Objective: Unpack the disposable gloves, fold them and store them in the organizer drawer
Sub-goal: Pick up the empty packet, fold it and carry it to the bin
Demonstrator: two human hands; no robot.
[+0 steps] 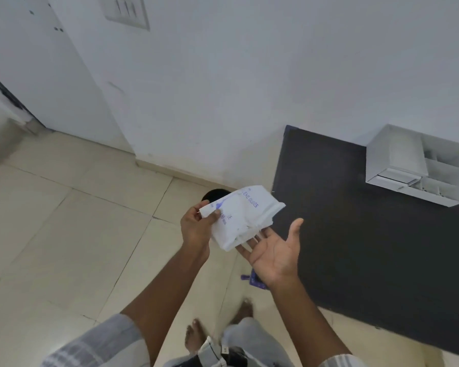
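Our left hand [196,227] pinches the glove packet [240,217] by its upper corner, long axis slanting down-right onto our flat, upturned right hand [272,250], nearer the organizer [398,160] on the table [355,234].

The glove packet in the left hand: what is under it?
Under the glove packet lies the right hand, palm up, its fingertips hidden beneath the packet's lower edge. Behind the packet a dark round object on the floor is partly covered. The packet's contents cannot be seen.

White glove packet [240,221] with blue print, black table [355,234]
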